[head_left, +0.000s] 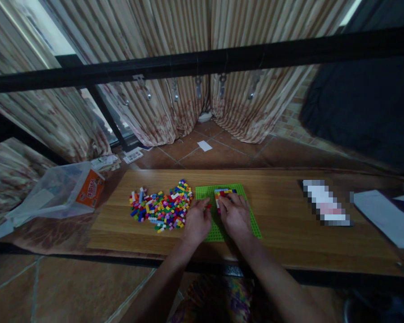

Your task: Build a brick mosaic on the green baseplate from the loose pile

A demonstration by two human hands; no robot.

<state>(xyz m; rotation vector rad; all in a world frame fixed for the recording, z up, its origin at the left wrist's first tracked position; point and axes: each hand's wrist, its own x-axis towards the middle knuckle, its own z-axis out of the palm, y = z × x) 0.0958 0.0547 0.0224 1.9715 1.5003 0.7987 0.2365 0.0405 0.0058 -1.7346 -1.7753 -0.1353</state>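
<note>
A green studded baseplate lies on the wooden table. Near its far edge sits a low build of multicoloured toy bricks, partly covered by my right hand. The fingers of that hand are closed at the build, beside a red piece; what they pinch is hidden. Over the plate's left edge is my left hand, its fingers curled, with a small red toy brick at the thumb and fingertips. A loose heap of small coloured bricks spreads out to the left of this hand.
On the table's right lies a blurred-out flat object, with white paper beyond it. A clear plastic bin with an orange label stands off the left end. A black metal bar with hooks crosses above the table.
</note>
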